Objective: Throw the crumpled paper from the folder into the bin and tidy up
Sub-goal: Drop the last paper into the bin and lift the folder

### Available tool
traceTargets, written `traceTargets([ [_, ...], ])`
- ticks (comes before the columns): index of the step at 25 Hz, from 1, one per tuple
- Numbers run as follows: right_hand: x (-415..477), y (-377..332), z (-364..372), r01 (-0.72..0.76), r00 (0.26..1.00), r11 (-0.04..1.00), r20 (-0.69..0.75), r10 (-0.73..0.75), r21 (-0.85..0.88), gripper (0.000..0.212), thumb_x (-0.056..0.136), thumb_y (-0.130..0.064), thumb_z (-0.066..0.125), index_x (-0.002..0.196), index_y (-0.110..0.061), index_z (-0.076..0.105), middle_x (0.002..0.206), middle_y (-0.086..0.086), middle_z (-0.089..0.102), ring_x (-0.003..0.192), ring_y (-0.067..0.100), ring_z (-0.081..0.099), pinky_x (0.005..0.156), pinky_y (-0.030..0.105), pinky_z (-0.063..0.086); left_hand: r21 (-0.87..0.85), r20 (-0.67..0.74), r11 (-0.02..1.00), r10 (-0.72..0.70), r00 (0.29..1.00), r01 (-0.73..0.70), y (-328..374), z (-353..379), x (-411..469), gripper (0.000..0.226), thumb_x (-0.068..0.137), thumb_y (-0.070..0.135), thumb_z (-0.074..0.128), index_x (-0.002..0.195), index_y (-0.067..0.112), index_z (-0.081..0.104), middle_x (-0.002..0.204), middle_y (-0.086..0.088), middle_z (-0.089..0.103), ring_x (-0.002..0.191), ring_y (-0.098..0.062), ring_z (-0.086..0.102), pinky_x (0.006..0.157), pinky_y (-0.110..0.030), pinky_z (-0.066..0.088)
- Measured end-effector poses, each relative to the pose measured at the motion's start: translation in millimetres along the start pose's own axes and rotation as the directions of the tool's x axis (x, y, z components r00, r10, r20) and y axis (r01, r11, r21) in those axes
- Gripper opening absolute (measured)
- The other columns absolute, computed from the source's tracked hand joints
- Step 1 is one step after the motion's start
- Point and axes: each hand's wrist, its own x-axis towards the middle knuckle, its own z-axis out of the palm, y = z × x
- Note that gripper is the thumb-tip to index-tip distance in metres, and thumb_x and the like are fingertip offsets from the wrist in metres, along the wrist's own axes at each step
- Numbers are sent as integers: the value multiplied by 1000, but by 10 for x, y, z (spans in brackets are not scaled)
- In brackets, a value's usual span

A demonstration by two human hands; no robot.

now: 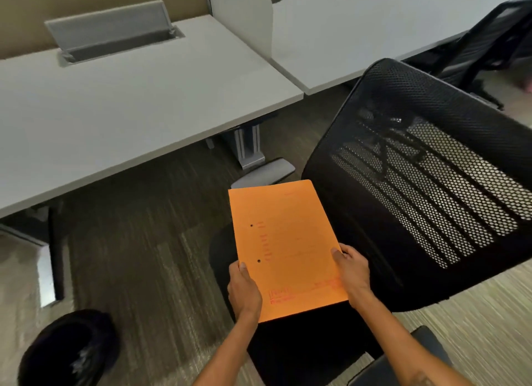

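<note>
head view: both hands are holding a flat orange card folder (283, 247), closed, w/ two small punch holes near its left edge and red print at the near end. left hand (244, 292) is clamping the folder's near-left edge, thumb lying on top, fingers underneath and out of sight. right hand (353, 273) is gripping the near-right edge, thumb pressing on the top face, rest of the fingers curling under. folder is hovering level above the dark seat of a black mesh-back office chair (426, 178), whose perforated backrest is leaning to the right of the folder, just beside it. crumpled paper isn't showing; can't tell if it's inside the shut folder. a round black bin w/ a dark liner (70, 349) is sitting on the striped brown-grey carpet (138, 236) at lower left, well apart from the folder. a pale grey desk top (121, 98) w/ a raised grey cable flap (110, 30) is lying beyond the carpet on the left, and a second pale desk (359, 31) is standing on the right behind a white divider panel (253, 17). another black chair (489, 40) is standing at far right.
</note>
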Motion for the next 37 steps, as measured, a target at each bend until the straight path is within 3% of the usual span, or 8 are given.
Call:
traceTargets([
  [4, -171, -470, 103, 70, 997, 997, -13, -70, 16, 8, 93, -25, 66, 96, -30, 72, 84, -8, 75, 80, 9, 71, 70, 30, 55, -75, -17, 996, 46, 999, -47, 305, -332, 70, 35, 108, 31, 31, 111, 9, 59, 94, -5, 62, 82, -21, 54, 67, -34, 37],
  [7, -324, -837, 229, 104, 995, 994, 9, -104, 24, 14, 94, -28, 65, 106, -28, 70, 93, -9, 72, 86, 9, 67, 68, 28, 49, -126, -37, 990, 54, 998, -58, 569, -667, 140, 32, 106, 29, 39, 111, 12, 65, 100, -5, 68, 90, -23, 62, 75, -37, 48],
  [12, -655, -1469, 590, 152, 985, 988, 80, -153, 12, 19, 96, -29, 60, 114, -28, 67, 102, -8, 68, 95, 14, 64, 84, 40, 52, -190, -95, 978, 74, 993, -91, 970, -1346, 264, 23, 104, 27, 48, 102, 19, 69, 87, 4, 67, 78, -10, 63, 62, -27, 44],
  [17, -1003, -2077, 1080, 262, 955, 965, 140, -260, 9, 25, 97, -24, 57, 120, -21, 67, 99, -11, 65, 91, 11, 62, 78, 36, 49, -287, -125, 955, 38, 992, -72, 1284, -2082, 460, 32, 102, 28, 47, 82, 12, 66, 75, -5, 67, 62, -14, 58, 61, -27, 45],
  [22, -1435, -2621, 1668, 324, 927, 946, 210, -310, -32, 30, 99, -22, 53, 127, -18, 63, 111, 0, 63, 103, 22, 60, 91, 45, 50, -315, -174, 945, 31, 984, -86, 1514, -2907, 700, 24, 99, 30, 50, 85, 17, 66, 79, -3, 70, 68, -16, 65, 63, -27, 48],
  [29, -2027, -3128, 2573, 362, 900, 931, 278, -335, -52, 30, 100, -15, 50, 127, -12, 63, 123, 9, 64, 110, 26, 58, 94, 42, 46, -287, -170, 954, 38, 985, -87, 1553, -4060, 1104, 25, 102, 31, 47, 90, 15, 62, 81, 0, 67, 67, -11, 61, 55, -23, 41],
  [33, -2369, -3326, 3091, 373, 883, 926, 329, -336, -54, 35, 101, -16, 48, 135, -10, 58, 128, 10, 60, 115, 29, 57, 102, 49, 47, -265, -176, 958, 63, 982, -108, 1492, -4730, 1325, 32, 101, 28, 48, 72, 17, 57, 67, 4, 63, 55, -8, 57, 50, -21, 38],
  [37, -2654, -3445, 3602, 345, 871, 938, 382, -308, -31, 36, 102, -16, 46, 136, -11, 55, 127, 9, 60, 108, 27, 58, 91, 45, 50, -294, -145, 951, 51, 988, -92, 1414, -5332, 1547, 30, 98, 22, 49, 73, 14, 63, 69, 0, 67, 60, -13, 60, 56, -24, 44],
])
